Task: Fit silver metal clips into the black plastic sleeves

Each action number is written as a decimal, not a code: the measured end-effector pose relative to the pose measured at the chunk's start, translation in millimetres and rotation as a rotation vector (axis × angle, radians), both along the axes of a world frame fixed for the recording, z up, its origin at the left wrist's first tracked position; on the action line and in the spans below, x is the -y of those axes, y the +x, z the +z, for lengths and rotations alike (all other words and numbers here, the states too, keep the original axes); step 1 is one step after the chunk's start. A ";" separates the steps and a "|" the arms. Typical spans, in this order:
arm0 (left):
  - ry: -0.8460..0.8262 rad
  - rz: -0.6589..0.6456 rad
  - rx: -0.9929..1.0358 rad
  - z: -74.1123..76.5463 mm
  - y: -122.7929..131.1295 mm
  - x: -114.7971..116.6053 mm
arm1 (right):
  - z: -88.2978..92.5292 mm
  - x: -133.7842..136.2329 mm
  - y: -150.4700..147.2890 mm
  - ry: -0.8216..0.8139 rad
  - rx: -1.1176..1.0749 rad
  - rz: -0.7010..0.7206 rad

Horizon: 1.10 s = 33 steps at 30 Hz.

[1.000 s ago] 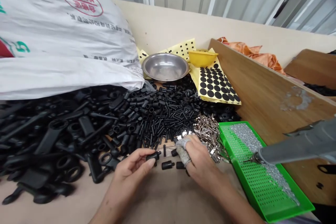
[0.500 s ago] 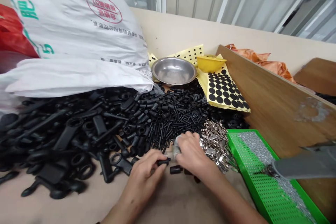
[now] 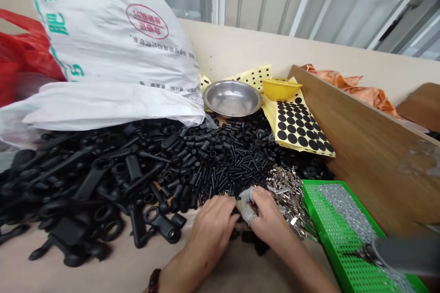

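My left hand (image 3: 215,222) is closed, its fingertips bent down close to my right hand; a small black plastic part was in it a moment ago and is now mostly hidden behind the fingers. Grey wraps cover the thumb and a finger of my right hand (image 3: 270,213), which pinches at the same spot. What its fingertips hold is hidden. Just beyond the hands lies a heap of black screws (image 3: 237,167). Shiny metal clips (image 3: 283,187) are piled to the right. A black lever handle with a ring end (image 3: 161,224) rests left of my left hand.
Black plastic handles (image 3: 96,178) spread across the left under a white woven sack (image 3: 113,46). A steel bowl (image 3: 233,98), a yellow bowl (image 3: 282,89) and black dot stickers (image 3: 302,130) lie behind. At right, a power screwdriver (image 3: 395,254) extends over a green tray (image 3: 311,187) of small screws.
Both hands have come together, and the left has moved right and turned so its back covers the black part. The whole view has shifted slightly.
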<state>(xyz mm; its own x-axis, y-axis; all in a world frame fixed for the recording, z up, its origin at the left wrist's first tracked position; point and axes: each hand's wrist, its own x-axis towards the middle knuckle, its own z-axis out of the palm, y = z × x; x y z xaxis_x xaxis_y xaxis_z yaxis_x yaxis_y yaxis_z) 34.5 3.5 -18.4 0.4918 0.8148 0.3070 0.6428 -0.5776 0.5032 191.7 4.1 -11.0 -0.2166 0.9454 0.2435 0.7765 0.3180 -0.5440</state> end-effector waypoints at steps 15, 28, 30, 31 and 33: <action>0.100 0.124 -0.669 21.8 -66.0 -16.4 | 9.7 11.7 13.6 0.037 -0.002 0.102; 0.051 0.043 -0.768 22.6 -57.0 -29.8 | 6.3 15.9 19.9 0.095 -0.159 0.046; 0.019 0.037 -0.734 22.0 -58.2 -29.0 | 5.5 16.2 19.6 0.107 -0.164 0.033; 0.002 0.024 -0.700 21.7 -59.7 -28.4 | 4.7 16.2 19.5 0.110 -0.162 0.030; -0.022 -0.012 -0.618 21.0 -64.4 -27.2 | 2.9 16.1 19.4 0.107 -0.155 0.033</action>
<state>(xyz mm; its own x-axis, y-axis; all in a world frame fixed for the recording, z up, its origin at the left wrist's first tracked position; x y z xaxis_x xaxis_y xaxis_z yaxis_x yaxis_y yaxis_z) -29.9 30.7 2.7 0.5827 0.8109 -0.0540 0.8126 -0.5805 0.0519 211.1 -12.0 -8.1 -0.1991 0.9052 0.3754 0.6739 0.4045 -0.6182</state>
